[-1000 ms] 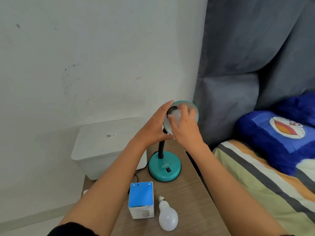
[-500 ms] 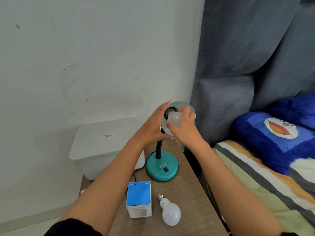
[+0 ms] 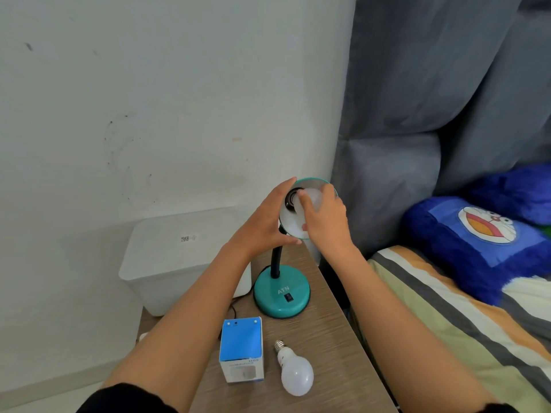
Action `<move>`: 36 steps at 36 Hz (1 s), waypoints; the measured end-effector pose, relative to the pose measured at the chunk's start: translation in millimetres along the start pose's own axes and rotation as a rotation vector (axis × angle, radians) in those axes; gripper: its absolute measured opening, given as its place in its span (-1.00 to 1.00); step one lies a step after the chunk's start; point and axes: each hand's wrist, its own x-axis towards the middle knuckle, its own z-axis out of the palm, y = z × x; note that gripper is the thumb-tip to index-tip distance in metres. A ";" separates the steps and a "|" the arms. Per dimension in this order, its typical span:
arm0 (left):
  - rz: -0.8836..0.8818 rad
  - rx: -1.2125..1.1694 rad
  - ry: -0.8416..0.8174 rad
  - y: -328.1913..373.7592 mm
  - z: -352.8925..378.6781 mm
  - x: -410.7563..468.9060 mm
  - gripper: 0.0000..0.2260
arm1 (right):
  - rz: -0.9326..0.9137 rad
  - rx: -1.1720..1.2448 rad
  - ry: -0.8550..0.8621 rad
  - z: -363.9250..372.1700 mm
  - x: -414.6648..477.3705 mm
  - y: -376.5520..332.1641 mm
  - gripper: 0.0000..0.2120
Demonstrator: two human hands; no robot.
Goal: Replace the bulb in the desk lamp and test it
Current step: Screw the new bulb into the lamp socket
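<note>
Head cam is all I've got, looking down at a narrow wood-grain nightstand point(image 3: 313, 347) jammed between a scuffed white wall and a bed. The teal lamp point(image 3: 281, 292) sits on it: round glossy base with a black rocker switch, a black bendy neck, and a cone shade point(image 3: 316, 183) tipped up toward me so I can see its shiny silvery inside.

My left hand point(image 3: 265, 225) is cupped around the shade's left rim, thumb under the bottom edge, fingers over the top. My right hand point(image 3: 325, 219) has its fingers wrapped around a frosted white bulb point(image 3: 313, 195) right at the dark socket in the middle of the shade. Can't tell how far it's threaded in, my fingers cover most of it.

Near the front edge lies a spare bulb point(image 3: 295, 372), same pear shape, matte white, metal screw cap pointing back toward the base. Just left of it stands a small cardboard box point(image 3: 241, 350), blue top, white sides, not quite touching the bulb. A thin black cord point(image 3: 234, 308) trails off the left side of the base.

Behind the stand there's a smooth white plastic bin point(image 3: 176, 257) with a lid. On the right, a striped blanket point(image 3: 465, 320) and a fuzzy blue cartoon pillow point(image 3: 477, 242).
</note>
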 end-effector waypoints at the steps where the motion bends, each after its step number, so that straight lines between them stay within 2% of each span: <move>1: -0.005 -0.006 0.003 0.2 -0.5 -0.3 -0.03 | -0.001 0.031 -0.030 0.5 -2.7 -0.4 -0.51; 3: -0.020 -0.019 0.007 0.9 -1.5 -1.0 -0.02 | -0.014 0.048 -0.090 0.8 -5.6 1.2 -0.46; 6: -0.039 -0.033 0.007 1.8 -1.2 -1.7 -0.02 | -0.066 -0.084 -0.122 -2.3 -7.0 4.5 -0.36; 9: -0.037 -0.037 0.009 1.3 0.0 -1.8 -0.02 | -0.046 -0.117 -0.090 -3.2 -5.3 7.6 -0.35; 12: -0.028 -0.028 0.011 1.5 1.1 -2.6 -0.03 | 0.048 -0.013 -0.060 -5.4 -6.1 5.5 -0.39; 15: -0.032 -0.024 0.014 3.3 1.7 -3.3 -0.03 | -0.001 -0.016 -0.074 -5.0 -8.2 3.8 -0.47; 19: -0.044 -0.030 0.018 5.4 0.2 -2.7 -0.02 | -0.064 -0.101 -0.134 -1.0 -7.9 1.2 -0.36; 22: -0.050 -0.033 0.020 5.1 0.2 -3.5 -0.02 | -0.056 -0.105 -0.070 -1.8 -6.9 0.2 -0.33; 25: -0.038 -0.016 0.018 4.5 1.2 -4.9 -0.02 | 0.046 -0.044 -0.023 -2.1 -5.6 -1.0 -0.30; 27: -0.038 -0.020 0.016 4.6 1.1 -4.7 -0.03 | 0.033 -0.052 -0.025 -2.3 -8.0 -1.0 -0.33; 31: -0.045 -0.035 0.013 6.3 0.4 -3.7 -0.05 | -0.138 -0.134 -0.002 -0.4 -12.6 -0.3 -0.47; 36: -0.051 -0.049 0.017 5.4 -0.2 -5.1 -0.03 | -0.064 -0.207 -0.005 -4.1 -8.7 0.6 -0.52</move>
